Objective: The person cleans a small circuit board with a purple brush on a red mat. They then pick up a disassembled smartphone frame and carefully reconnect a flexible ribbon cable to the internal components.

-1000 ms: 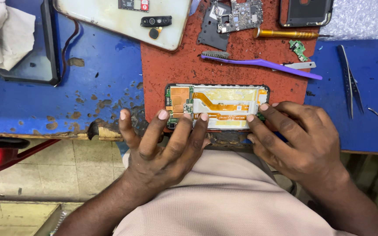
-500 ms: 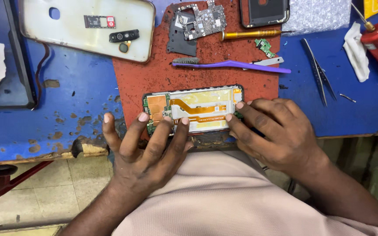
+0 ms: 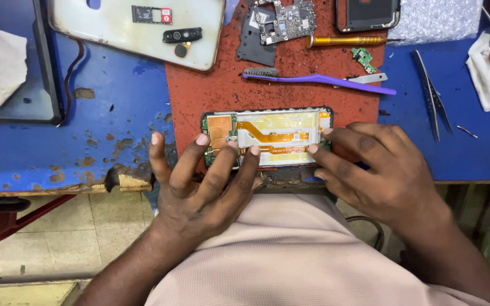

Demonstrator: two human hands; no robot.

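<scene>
A person in a pale pink shirt (image 3: pixel 290 255) leans over a worn blue tabletop (image 3: pixel 41 153), both hands on an opened phone (image 3: pixel 267 137) that lies flat on a red mat (image 3: pixel 222 90) at the near edge. The left hand (image 3: pixel 199 187) is spread wide, its grip open, fingertips (image 3: pixel 202 139) pressing on the phone's left end, where a green board and copper patch show. The right hand (image 3: pixel 381 170) is also open and flat, its fingertips touching the phone's right end and lower edge; it holds nothing. An orange ribbon cable runs along the phone's pale yellow middle.

Just beyond the phone, a purple brush (image 3: pixel 319 79) lies crosswise on the mat, with a small green part (image 3: pixel 363 58) close by. Farther back sit a circuit board (image 3: pixel 287 20) on a dark plate, a screwdriver with a yellow handle (image 3: pixel 347 41) and a dark phone frame (image 3: pixel 368 14). To the left lies a white back cover (image 3: pixel 114 39) with its camera strip; to the right, on the blue surface, tweezers (image 3: pixel 431 96) and a white cloth (image 3: pixel 483 73).
</scene>
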